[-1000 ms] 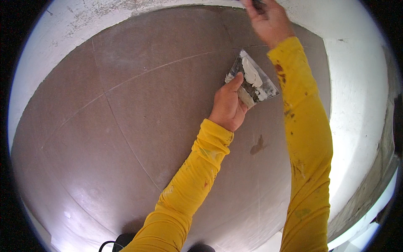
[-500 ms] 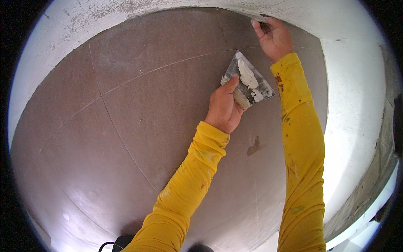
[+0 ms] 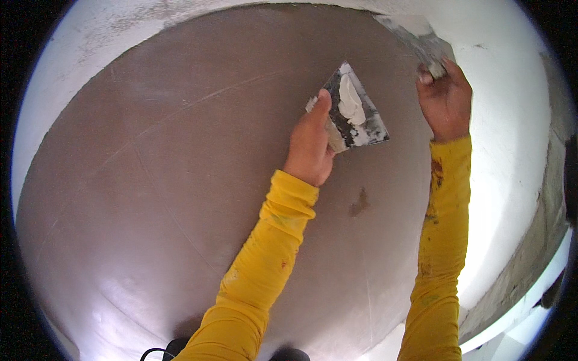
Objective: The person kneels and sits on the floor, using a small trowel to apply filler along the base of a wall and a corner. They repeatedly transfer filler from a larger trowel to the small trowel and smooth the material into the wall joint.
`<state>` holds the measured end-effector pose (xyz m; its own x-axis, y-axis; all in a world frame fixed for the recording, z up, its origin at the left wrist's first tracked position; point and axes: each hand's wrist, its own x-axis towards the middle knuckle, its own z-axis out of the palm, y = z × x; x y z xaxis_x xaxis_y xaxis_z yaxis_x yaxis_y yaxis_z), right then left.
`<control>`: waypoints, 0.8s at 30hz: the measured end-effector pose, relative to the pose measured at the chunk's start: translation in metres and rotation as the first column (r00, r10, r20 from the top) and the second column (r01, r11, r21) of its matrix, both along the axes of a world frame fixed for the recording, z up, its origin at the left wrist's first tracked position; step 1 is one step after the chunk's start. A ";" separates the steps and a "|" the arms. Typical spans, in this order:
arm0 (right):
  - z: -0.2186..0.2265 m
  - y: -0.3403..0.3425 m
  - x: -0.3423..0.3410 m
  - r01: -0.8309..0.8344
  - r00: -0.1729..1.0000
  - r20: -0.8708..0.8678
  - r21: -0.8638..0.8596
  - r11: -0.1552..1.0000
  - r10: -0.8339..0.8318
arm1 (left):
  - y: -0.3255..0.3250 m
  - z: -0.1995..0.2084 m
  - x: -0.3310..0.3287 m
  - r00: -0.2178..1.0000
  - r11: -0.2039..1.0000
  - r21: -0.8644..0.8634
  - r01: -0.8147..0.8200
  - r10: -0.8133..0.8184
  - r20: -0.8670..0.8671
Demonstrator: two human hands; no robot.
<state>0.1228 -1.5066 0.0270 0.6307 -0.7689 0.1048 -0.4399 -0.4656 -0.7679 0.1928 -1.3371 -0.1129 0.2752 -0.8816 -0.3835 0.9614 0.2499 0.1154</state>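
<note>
My left hand (image 3: 311,143) is closed round the handle of a putty knife (image 3: 374,125), its flat blade facing up above the brown floor. A thick smear of white putty (image 3: 349,101) lies on that blade. Farther off to the right, my right hand (image 3: 447,101) grips a second putty knife (image 3: 415,36) by its narrow end. This wide blade, streaked white, is tilted at the far right corner, where the floor meets the white wall. Whether its edge touches the wall cannot be told.
Brown tiles with thin joints cover the floor (image 3: 198,150), which carries a dark stain (image 3: 360,203). A white wall (image 3: 500,120) runs along the right, another (image 3: 129,39) along the far side. Dark shapes and a thin cable (image 3: 150,350) show at the lower edge.
My right hand has come nearer and to the right with its putty knife, whose blade now shows broadly. My left hand has shifted slightly left, still holding the loaded knife.
</note>
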 end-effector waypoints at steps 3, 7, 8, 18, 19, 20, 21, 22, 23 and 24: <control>0.033 0.039 -0.052 -0.058 0.852 0.436 0.630 0.775 -0.290 | 0.004 0.001 0.001 0.989 0.999 0.001 0.041 -0.041 0.140; 0.065 0.080 -0.100 -0.120 0.974 -0.226 -0.392 0.912 0.031 | 0.019 -0.002 0.011 0.948 0.937 -0.148 0.317 -0.308 0.083; 0.069 0.087 -0.107 -0.284 0.937 -0.314 -0.434 0.855 0.152 | 0.022 -0.002 0.012 0.931 0.921 -0.154 0.358 -0.341 0.128; 0.082 0.117 -0.131 -0.768 0.586 -0.781 -0.450 0.456 0.217 | 0.014 0.008 0.006 0.827 0.855 -0.059 0.516 -0.479 0.294; 0.079 0.117 -0.131 -0.769 0.586 -0.780 -0.450 0.454 0.219 | 0.014 0.007 0.006 0.822 0.849 -0.061 0.525 -0.487 0.294; 0.077 0.117 -0.132 -0.765 0.592 -0.775 -0.455 0.456 0.221 | 0.014 0.007 0.003 0.818 0.844 -0.064 0.533 -0.494 0.295; 0.074 0.118 -0.133 -0.772 0.586 -0.777 -0.449 0.451 0.230 | 0.014 0.007 0.002 0.812 0.837 -0.066 0.543 -0.504 0.293; 0.073 0.117 -0.133 -0.771 0.588 -0.773 -0.448 0.452 0.238 | 0.015 0.008 0.001 0.812 0.833 -0.072 0.548 -0.510 0.283; 0.072 0.116 -0.134 -0.772 0.590 -0.768 -0.448 0.452 0.247 | 0.014 0.010 0.001 0.813 0.830 -0.079 0.552 -0.515 0.272; 0.071 0.115 -0.133 -0.780 0.576 -0.778 -0.432 0.452 0.251 | 0.013 0.011 0.000 0.813 0.826 -0.085 0.557 -0.521 0.260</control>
